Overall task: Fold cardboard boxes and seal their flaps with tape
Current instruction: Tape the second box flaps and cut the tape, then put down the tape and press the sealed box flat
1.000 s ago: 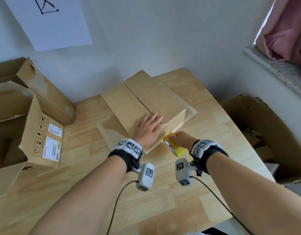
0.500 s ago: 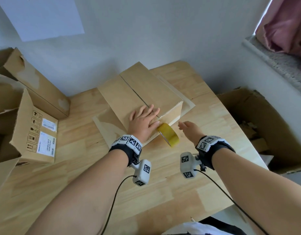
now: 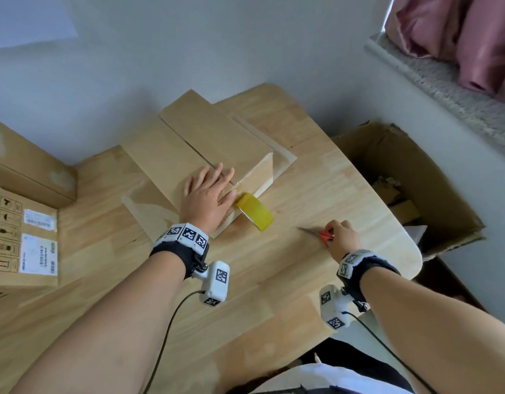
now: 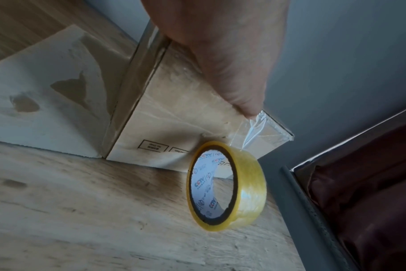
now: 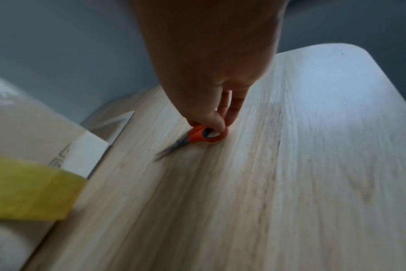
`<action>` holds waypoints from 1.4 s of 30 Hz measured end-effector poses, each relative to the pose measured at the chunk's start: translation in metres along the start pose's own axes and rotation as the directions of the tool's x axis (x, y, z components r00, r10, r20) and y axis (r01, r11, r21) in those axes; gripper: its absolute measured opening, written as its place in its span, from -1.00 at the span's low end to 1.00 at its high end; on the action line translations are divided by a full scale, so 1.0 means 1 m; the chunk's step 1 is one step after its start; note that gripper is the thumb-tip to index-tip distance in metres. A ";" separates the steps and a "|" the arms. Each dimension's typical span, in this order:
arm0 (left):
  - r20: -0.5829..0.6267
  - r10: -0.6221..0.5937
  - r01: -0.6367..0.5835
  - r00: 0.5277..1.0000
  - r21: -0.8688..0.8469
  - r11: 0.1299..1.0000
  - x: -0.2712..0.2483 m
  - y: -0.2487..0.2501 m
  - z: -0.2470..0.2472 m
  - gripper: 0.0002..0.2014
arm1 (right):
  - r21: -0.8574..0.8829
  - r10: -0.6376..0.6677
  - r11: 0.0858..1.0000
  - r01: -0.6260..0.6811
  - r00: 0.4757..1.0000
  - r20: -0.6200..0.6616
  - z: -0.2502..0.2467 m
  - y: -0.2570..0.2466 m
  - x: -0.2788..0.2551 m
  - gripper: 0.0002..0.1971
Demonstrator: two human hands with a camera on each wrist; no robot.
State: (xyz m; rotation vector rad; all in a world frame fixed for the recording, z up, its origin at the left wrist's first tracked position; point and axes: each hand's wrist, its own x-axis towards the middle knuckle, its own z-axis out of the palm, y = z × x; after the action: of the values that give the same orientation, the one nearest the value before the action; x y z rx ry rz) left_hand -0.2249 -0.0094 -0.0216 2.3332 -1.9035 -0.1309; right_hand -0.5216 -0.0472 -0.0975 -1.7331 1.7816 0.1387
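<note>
A folded cardboard box (image 3: 205, 143) lies on the wooden table (image 3: 316, 194), its two top flaps meeting in a seam. My left hand (image 3: 208, 194) rests flat on the near end of the box, fingers straight, the thumb (image 4: 241, 95) pressing clear tape against the box's front face (image 4: 169, 128). A yellow tape roll (image 3: 254, 211) (image 4: 227, 185) stands on edge against that face, its strip still joined to the box. To the right, my right hand (image 3: 340, 234) pinches the orange handle of scissors (image 3: 325, 235) (image 5: 202, 135) lying on the table, blades pointing left.
Two bigger cardboard boxes (image 3: 23, 223) with labels stand at the table's left. An open carton (image 3: 410, 177) sits on the floor past the table's right edge. A wall lies behind; a pink curtain (image 3: 458, 38) hangs top right.
My right hand let go of the tape roll, moved right and took hold of the scissors. The roll now stands alone against the box. My left hand stayed on the box.
</note>
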 end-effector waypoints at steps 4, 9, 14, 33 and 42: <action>0.001 0.006 -0.006 1.000 -0.003 1.000 0.000 -0.001 0.000 -0.52 | -0.051 -0.036 0.998 0.037 0.999 0.022 -0.002 0.000 -0.003 -0.78; -0.006 0.029 -0.029 1.000 -0.009 1.000 0.001 -0.005 -0.001 -0.51 | -0.066 -0.036 0.997 0.033 0.998 -0.043 0.002 -0.006 -0.005 -0.84; 0.008 0.031 -0.031 0.999 -0.014 0.999 -0.001 -0.005 -0.003 -0.51 | -0.096 -0.057 0.994 0.056 0.998 0.000 0.005 -0.010 -0.004 -0.79; 0.255 0.365 -0.358 0.895 -0.079 0.931 0.021 -0.081 -0.028 -0.20 | 0.185 -0.580 0.731 0.657 0.741 -0.339 -0.070 -0.171 -0.010 -0.83; -0.094 0.030 -0.062 0.995 -0.359 0.931 0.002 -0.077 -0.048 -0.66 | -0.247 -0.665 0.729 0.638 0.746 -0.035 -0.056 -0.210 -0.026 -0.79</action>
State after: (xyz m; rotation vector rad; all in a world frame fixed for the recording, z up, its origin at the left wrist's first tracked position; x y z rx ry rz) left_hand -0.1426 0.0059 0.0142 2.0161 -1.7193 -0.3386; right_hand -0.3486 -0.0782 0.0336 -2.4810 1.1479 -0.0808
